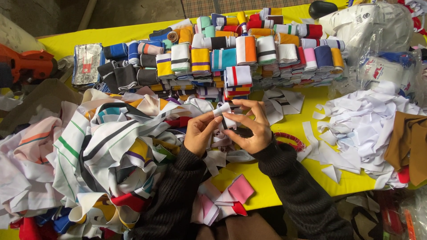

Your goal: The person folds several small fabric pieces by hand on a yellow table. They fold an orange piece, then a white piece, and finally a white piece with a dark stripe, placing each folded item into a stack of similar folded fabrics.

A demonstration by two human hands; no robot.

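- Your left hand (pixel 201 133) and right hand (pixel 250 126) meet over the yellow table (pixel 284 129), both pinched on a white strip with a dark band (pixel 224 116), held just below the stacks.
- Behind your hands stand rows of folded striped strips (pixel 231 55), many bundles deep: a large share looks finished.
- To your left, a loose heap of striped fabric strips (pixel 115 146) is not yet folded, so plenty appears to remain.
- A pink and white piece (pixel 231 193) lies near your sleeves.
- White offcuts (pixel 364 129) pile up at your right, beside brown cloth (pixel 411 142).
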